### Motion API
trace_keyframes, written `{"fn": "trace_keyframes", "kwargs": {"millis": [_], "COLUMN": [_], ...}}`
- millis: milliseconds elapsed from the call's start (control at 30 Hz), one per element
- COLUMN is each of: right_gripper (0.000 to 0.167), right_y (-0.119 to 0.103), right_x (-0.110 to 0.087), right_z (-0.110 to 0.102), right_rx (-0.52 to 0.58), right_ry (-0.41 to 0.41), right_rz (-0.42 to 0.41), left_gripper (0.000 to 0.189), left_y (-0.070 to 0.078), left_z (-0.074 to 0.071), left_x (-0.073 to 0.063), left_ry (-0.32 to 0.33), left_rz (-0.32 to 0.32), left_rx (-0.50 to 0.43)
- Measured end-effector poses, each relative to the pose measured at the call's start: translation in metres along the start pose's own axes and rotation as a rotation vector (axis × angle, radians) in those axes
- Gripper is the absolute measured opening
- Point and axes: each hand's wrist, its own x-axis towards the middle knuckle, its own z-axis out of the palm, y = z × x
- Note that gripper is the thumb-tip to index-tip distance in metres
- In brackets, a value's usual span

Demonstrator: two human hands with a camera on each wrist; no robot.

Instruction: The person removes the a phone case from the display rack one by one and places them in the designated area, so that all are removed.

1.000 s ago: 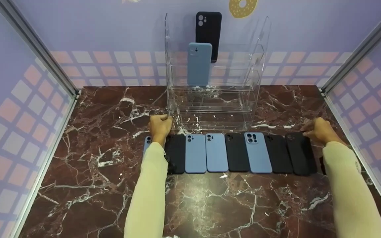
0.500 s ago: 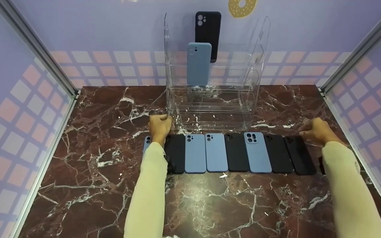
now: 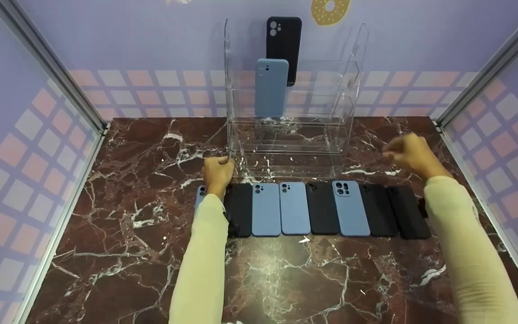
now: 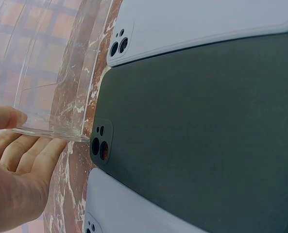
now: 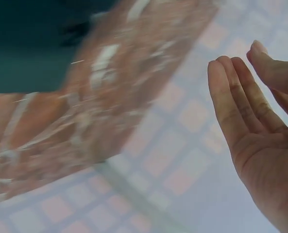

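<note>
My left hand (image 3: 218, 174) pinches the lower front left edge of a clear acrylic display rack (image 3: 288, 147); in the left wrist view the thumb lies above the panel (image 4: 51, 128) and the fingers below it. A row of several phone cases lies flat before the rack, among them a black case (image 4: 197, 131) right beside the left hand. My right hand (image 3: 414, 153), blurred, is raised behind the rightmost black phone case (image 3: 407, 211). Its fingers are relaxed with nothing between them, as the right wrist view shows of the right hand (image 5: 260, 126).
A light blue phone case (image 3: 271, 87) and a black phone case (image 3: 284, 40) stand upright in the rack's upper tiers. Patterned panels (image 3: 38, 112) wall the marble tabletop (image 3: 286, 279) at back and sides.
The right hand first let the rightmost black case down flat, then rose away from it, back and to the left. My left hand stays at the rack's edge.
</note>
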Motion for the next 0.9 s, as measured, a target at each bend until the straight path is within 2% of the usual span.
{"fn": "trace_keyframes", "kwargs": {"millis": [100,267,500,667,900], "right_gripper": [0.020,0.018,0.018,0.028,0.041], "right_y": [-0.032,-0.082,-0.144,-0.177,-0.208], "right_x": [0.005,0.016,0.040,0.059,0.082], "right_z": [-0.006,-0.010,0.001,0.012,0.020], "right_rx": [0.016,0.007,0.039,0.101,0.029], "right_ry": [0.029,0.079,0.106,0.136,0.241], "right_rz": [-0.014,-0.103,-0.190,-0.226,-0.298], "left_gripper": [0.028,0.028,0.028,0.027,0.026], "left_y": [0.000,0.000,-0.001,-0.001,-0.001], "left_z": [0.000,0.001,-0.001,-0.001,0.001], "left_x": [0.000,0.000,0.000,0.000,0.001], "left_ry": [-0.003,-0.006,0.005,-0.003,-0.026], "left_rz": [-0.004,-0.008,-0.004,-0.010,-0.016], "left_rx": [-0.005,-0.015,-0.020,-0.015,-0.045]}}
